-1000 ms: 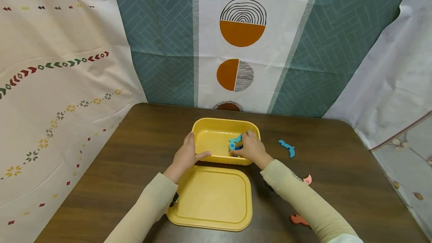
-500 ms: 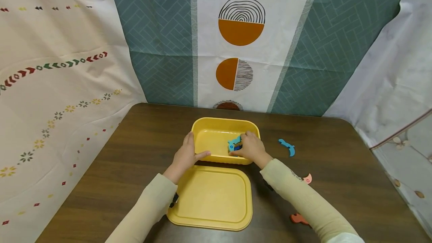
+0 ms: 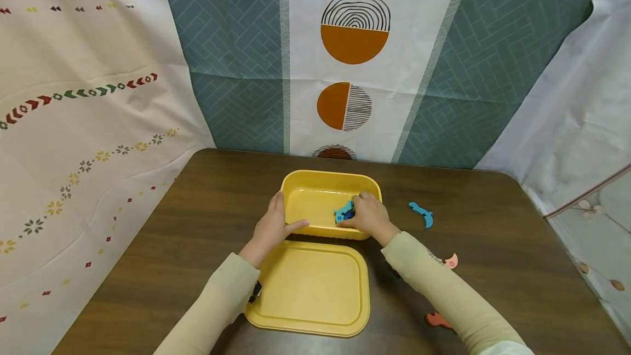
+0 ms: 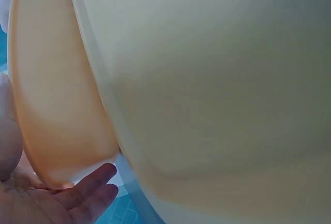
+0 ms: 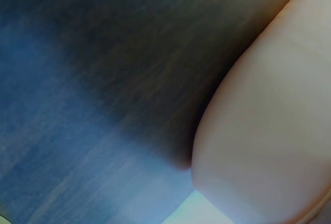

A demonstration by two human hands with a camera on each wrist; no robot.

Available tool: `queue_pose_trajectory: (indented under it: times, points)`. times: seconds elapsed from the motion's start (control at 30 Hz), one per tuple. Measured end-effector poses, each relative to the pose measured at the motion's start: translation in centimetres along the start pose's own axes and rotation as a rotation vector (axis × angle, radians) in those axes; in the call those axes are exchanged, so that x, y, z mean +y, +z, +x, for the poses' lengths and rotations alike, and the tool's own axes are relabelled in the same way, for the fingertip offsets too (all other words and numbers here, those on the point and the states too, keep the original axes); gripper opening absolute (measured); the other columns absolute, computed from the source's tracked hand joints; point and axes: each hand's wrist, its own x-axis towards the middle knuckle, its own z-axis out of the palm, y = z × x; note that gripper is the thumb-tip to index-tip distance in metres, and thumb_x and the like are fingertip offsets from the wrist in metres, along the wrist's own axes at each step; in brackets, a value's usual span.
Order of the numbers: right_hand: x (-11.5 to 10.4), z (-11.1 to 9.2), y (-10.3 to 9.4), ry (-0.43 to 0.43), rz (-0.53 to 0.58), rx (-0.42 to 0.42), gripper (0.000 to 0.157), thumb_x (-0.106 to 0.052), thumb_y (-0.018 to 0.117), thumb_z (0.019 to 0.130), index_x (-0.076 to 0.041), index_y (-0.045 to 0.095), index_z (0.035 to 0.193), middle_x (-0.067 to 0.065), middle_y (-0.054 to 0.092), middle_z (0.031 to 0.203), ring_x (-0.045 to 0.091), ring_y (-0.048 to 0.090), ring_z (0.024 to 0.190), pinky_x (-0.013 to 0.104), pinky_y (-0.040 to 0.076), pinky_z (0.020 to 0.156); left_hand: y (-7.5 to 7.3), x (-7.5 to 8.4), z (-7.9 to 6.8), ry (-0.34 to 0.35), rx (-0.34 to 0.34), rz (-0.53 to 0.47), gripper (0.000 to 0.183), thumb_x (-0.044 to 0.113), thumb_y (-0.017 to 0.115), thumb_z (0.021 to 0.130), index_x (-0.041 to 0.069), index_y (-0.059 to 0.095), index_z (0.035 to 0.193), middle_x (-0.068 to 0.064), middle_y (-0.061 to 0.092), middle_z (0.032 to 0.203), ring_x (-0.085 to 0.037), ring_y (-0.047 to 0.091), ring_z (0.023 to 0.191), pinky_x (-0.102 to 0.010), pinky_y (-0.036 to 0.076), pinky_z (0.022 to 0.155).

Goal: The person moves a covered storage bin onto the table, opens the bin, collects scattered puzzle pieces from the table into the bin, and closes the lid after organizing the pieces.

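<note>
My left hand (image 3: 270, 227) holds the yellow box (image 3: 320, 177) at its left end. The thumb lies over the front rim and the fingers lie along the outside. In the left wrist view, fingers (image 4: 90, 193) show under the box wall. My right hand (image 3: 368, 216) reaches into the box's right side, its thumb and fingers curled around light-blue and dark-blue curved toy pieces (image 3: 343, 212). The hand partly covers these pieces. Below the box lies a flat yellow lid (image 3: 310, 289). In the right wrist view, the fingers and pieces are out of sight.
A blue curved piece (image 3: 421, 215) lies right of the box on the brown table (image 3: 197, 223). Nearer, a pink piece (image 3: 451, 261) and an orange-red piece (image 3: 436, 320) lie partly behind the right sleeve (image 3: 443, 289). Patterned curtains (image 3: 236, 59) hang behind the table.
The light-blue piece at the right fingertips has tilted and sunk slightly, showing more of the dark-blue one. Both hands stay nearly still at the box.
</note>
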Motion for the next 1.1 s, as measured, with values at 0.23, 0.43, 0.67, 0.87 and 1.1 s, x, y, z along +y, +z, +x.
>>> queue_pose_trajectory:
  times: [0.23, 0.43, 0.67, 0.87, 1.1]
  points:
    - [-0.1, -0.2, -0.3, 0.003, 0.023, 0.002, 0.087, -0.059, 0.075, 0.071, -0.001, 0.054, 0.132, 0.017, 0.056, 0.12, 0.029, 0.053, 0.104, 0.044, 0.05, 0.086, 0.1, 0.0, 0.1, 0.006, 0.002, -0.011, 0.102, 0.044, 0.071, 0.083, -0.009, 0.012, 0.148, -0.028, 0.018, 0.154, -0.042, 0.058, 0.109, -0.05, 0.053, 0.082]
    - [0.0, -0.4, -0.3, -0.009, 0.085, 0.031, 0.085, -0.058, 0.072, 0.075, -0.002, 0.051, 0.135, 0.018, 0.053, 0.127, 0.031, 0.051, 0.111, 0.046, 0.049, 0.089, 0.1, -0.1, 0.0, 0.012, 0.008, -0.007, 0.101, 0.043, 0.071, 0.083, -0.01, 0.013, 0.148, -0.028, 0.019, 0.153, -0.04, 0.061, 0.102, -0.047, 0.054, 0.074]
    - [0.4, -0.7, 0.0, -0.016, 0.291, 0.138, 0.068, -0.054, 0.06, 0.088, -0.002, 0.053, 0.132, 0.018, 0.054, 0.125, 0.032, 0.054, 0.109, 0.048, 0.049, 0.086, 0.0, 0.0, -0.1, 0.008, 0.01, 0.0, 0.102, 0.045, 0.07, 0.083, -0.009, 0.013, 0.148, -0.027, 0.019, 0.153, -0.042, 0.059, 0.108, -0.05, 0.053, 0.08]
    - [0.6, -0.9, 0.0, -0.023, 0.45, 0.203, 0.054, -0.046, 0.049, 0.096, 0.0, 0.058, 0.125, 0.017, 0.059, 0.116, 0.032, 0.057, 0.104, 0.049, 0.048, 0.089, -0.1, 0.0, -0.2, -0.009, -0.002, -0.006, 0.103, 0.045, 0.07, 0.083, -0.008, 0.012, 0.148, -0.027, 0.018, 0.154, -0.041, 0.058, 0.109, -0.051, 0.052, 0.082]
    - [1.1, -0.7, -0.5, -0.012, 0.599, 0.177, 0.049, -0.041, 0.043, 0.101, 0.001, 0.059, 0.12, 0.017, 0.062, 0.113, 0.032, 0.058, 0.103, 0.048, 0.046, 0.092, -0.2, 0.1, -0.4, -0.028, -0.016, -0.021, 0.104, 0.046, 0.07, 0.082, -0.007, 0.012, 0.149, -0.026, 0.017, 0.154, -0.04, 0.06, 0.105, -0.049, 0.052, 0.081]
